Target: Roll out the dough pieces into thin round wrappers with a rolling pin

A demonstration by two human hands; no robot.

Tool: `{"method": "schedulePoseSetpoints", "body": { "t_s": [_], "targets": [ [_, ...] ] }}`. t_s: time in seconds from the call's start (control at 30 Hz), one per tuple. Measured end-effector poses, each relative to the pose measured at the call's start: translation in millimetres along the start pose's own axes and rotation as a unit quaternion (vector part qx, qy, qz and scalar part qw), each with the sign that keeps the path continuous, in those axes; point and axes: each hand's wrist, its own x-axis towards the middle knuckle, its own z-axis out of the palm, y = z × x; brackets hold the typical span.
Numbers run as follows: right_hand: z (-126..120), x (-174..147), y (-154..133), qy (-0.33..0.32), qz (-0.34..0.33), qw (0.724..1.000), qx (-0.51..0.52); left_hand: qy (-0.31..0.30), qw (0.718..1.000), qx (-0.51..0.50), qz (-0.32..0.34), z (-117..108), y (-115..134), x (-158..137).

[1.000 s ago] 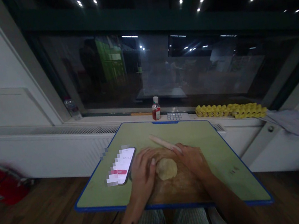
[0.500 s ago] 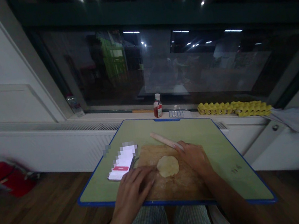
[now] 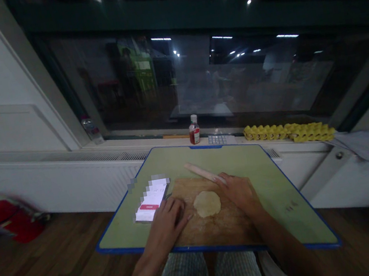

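Note:
A flat, roughly round piece of dough (image 3: 207, 203) lies on a wooden cutting board (image 3: 217, 234). My right hand (image 3: 239, 191) is closed around the near end of a pale wooden rolling pin (image 3: 201, 172), which slants away to the upper left across the board's far edge. The pin is apart from the dough. Over the board's left edge rests my left hand (image 3: 167, 217), fingers slightly bent, thumb apart, holding nothing. Just left of it is a phone (image 3: 149, 206) with a lit screen, partly pixelated.
A green folding table (image 3: 254, 157) with a blue rim carries the board. On the sill behind are a sauce bottle (image 3: 194, 130), a yellow egg tray (image 3: 289, 133) and a clear bottle (image 3: 91, 129). A red bucket-like object (image 3: 8, 221) stands on the floor at left.
My left hand has drawn back from the dough, slightly left, and its fingers are more bent. The right hand, rolling pin and dough look the same.

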Motion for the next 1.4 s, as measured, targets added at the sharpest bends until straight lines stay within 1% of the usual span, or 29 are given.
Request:
{"method": "schedulePoseSetpoints", "body": {
  "t_s": [0.17,0.23,0.3,0.37,0.47,0.5,0.6,0.77,0.97,1.07,1.13,1.2,1.27,1.4],
  "targets": [
    [0.6,0.5,0.5,0.009,0.003,1.0,0.011,0.039,0.998,0.038,-0.022,0.0,-4.5,14.7],
    [1.3,0.7,0.8,0.01,0.001,1.0,0.013,0.044,0.998,0.033,-0.023,-2.2,-4.7,11.8],
    [1.1,0.7,0.7,0.008,-0.002,1.0,0.017,0.044,0.999,0.022,-0.017,-4.6,-4.2,2.4],
    [0.4,0.5,0.4,0.004,-0.001,1.0,0.02,0.038,0.999,0.02,0.015,-5.5,-4.9,-11.4],
    [0.1,0.2,0.5,-0.001,0.003,1.0,0.023,0.021,0.995,0.042,0.088,-3.1,-9.6,-31.8],
    [0.4,0.1,0.8,0.0,0.005,1.0,0.022,0.018,0.994,0.052,0.098,-1.6,-11.7,-36.4],
    [2.0,0.3,1.9,0.003,-0.002,1.0,0.009,0.017,0.993,0.078,0.089,3.8,-17.2,-41.8],
    [3.8,1.3,1.8,0.003,-0.001,1.0,0.002,0.017,0.991,0.093,0.091,10.5,-19.8,-37.2],
    [6.1,1.4,2.2,0.001,0.0,1.0,0.001,0.009,0.993,0.084,0.085,6.8,-15.7,-33.9],
    [5.9,1.0,2.8,-0.005,-0.001,1.0,0.001,0.013,0.995,0.078,0.056,-0.3,-14.2,-29.8],
    [5.2,0.8,2.8,-0.003,-0.003,1.0,0.007,0.037,0.996,0.081,0.024,-5.1,-14.6,-26.9],
    [4.3,0.7,2.5,-0.002,-0.004,1.0,0.01,0.057,0.994,0.088,0.006,-8.4,-15.5,-25.7],
    [3.7,0.5,2.2,-0.001,-0.005,1.0,0.009,0.053,0.994,0.091,0.014,-9.1,-15.6,-26.9],
    [3.8,-0.2,2.4,0.002,-0.003,1.0,0.007,0.008,0.994,0.089,0.066,-3.6,-13.8,-32.9]
  ]
}}
